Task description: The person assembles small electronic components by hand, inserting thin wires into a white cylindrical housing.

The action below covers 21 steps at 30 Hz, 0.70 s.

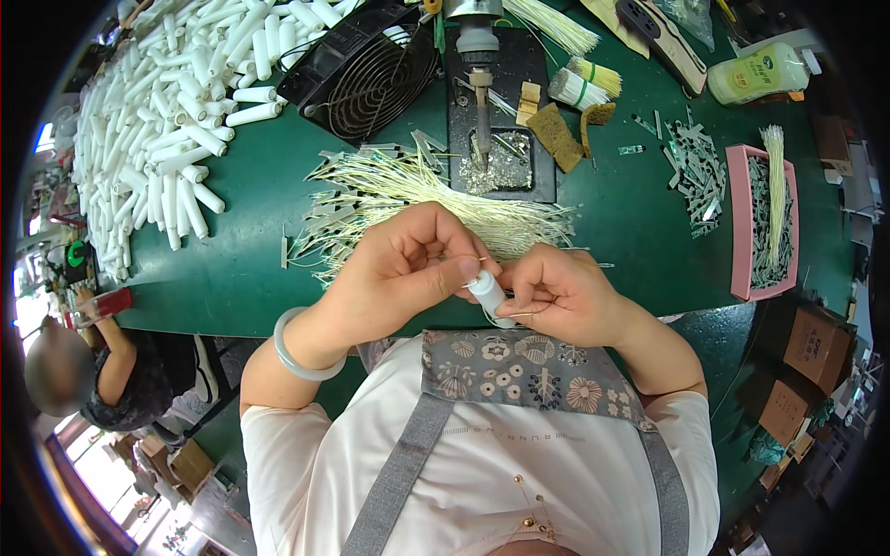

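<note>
A short white plastic tube (486, 293) is held tilted between my two hands, just above the table's near edge. My left hand (417, 264) is closed, thumb and fingertips pinching at the tube's upper end, where a thin wire pokes out. On the other side my right hand (567, 295) has its fingers curled at the tube's lower end. A thin pale wire (536, 312) runs from between those fingers. Right beyond my hands lies a heap of pale yellow wires (436, 199) with small grey-green strips at their left ends.
An upright soldering iron (480, 102) stands over a dark base scattered with solder bits. Left lie a black fan (366, 79) and a big pile of white tubes (176, 120). Right are loose strips (697, 176), a pink tray (741, 222) and a bottle (756, 74). Someone sits far left.
</note>
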{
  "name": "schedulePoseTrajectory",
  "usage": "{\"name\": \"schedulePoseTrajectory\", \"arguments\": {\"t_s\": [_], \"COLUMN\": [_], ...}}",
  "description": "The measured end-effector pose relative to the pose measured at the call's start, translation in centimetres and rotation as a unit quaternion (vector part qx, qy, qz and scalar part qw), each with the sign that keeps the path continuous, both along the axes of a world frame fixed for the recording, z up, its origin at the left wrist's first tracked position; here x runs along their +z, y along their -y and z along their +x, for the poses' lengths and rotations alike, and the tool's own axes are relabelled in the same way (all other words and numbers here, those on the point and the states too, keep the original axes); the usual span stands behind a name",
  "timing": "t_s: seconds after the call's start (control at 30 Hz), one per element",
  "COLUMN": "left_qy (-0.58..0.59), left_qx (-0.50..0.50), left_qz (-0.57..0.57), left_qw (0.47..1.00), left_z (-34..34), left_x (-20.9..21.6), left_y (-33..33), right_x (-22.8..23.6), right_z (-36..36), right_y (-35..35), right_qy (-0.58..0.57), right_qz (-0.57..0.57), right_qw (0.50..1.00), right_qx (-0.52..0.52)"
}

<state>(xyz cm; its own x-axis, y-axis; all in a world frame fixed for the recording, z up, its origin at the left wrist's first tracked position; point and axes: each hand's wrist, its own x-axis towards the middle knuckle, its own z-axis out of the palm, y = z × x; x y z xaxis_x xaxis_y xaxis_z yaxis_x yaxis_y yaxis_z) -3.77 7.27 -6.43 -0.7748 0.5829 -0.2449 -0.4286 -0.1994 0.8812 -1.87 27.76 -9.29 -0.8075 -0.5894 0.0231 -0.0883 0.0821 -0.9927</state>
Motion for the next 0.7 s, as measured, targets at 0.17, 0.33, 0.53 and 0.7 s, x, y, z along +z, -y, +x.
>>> {"name": "schedulePoseTrajectory", "arguments": {"t_s": [0.17,0.33,0.53,0.7], "left_qy": [-0.009,0.057,0.078,0.091], "left_qx": [0.034,0.004,-0.018,0.0], "left_qz": [0.009,0.056,0.098,0.14], "left_qw": [0.999,0.997,0.992,0.986], "left_z": [0.2,-0.7,-1.1,-1.2], "left_x": [-0.9,-0.7,-1.8,-1.9], "left_y": [-0.2,-0.2,0.0,-0.4], "right_x": [0.5,0.3,0.1,-0.2], "right_z": [-0.3,-0.5,-0.5,-0.5], "right_y": [-0.1,-0.2,-0.3,-0.2], "right_qy": [-0.009,-0.036,-0.054,-0.087], "right_qz": [0.032,0.027,0.023,0.029], "right_qw": [0.999,0.998,0.997,0.994], "right_qx": [-0.001,-0.034,-0.057,-0.065]}}
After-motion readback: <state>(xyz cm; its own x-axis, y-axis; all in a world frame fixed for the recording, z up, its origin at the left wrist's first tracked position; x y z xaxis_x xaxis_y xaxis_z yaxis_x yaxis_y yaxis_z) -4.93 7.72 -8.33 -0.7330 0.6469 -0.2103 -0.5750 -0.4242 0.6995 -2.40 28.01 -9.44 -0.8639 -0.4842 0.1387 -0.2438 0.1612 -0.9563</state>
